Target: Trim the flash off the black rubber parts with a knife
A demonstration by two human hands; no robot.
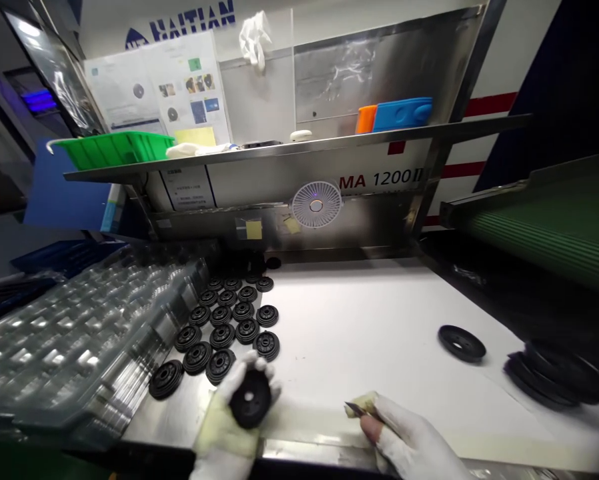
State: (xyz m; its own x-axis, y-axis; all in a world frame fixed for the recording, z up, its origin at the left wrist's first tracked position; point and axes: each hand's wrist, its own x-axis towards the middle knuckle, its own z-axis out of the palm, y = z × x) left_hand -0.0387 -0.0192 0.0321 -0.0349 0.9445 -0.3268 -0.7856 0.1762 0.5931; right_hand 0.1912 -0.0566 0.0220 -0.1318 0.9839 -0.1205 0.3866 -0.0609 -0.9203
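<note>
Round black disc [259, 407] and thin dark pointed tool [353, 407] above a white surface [369, 327]
Left gloved grip [227, 427] clasps the disc; right gloved grip [404, 427] pinches the tool.

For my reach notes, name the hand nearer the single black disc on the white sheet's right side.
Right. The right hand is left of the single black disc, nearer the camera; the left hand is farther left.

The big white machine [277, 175] says "HAITIAN" [193, 23] in blue beside a blue sign [136, 40], and "MA 1200 II" [382, 177] in red and black under the shelf [299, 148], but the papers' [154, 83] words are too tiny to read.
</note>
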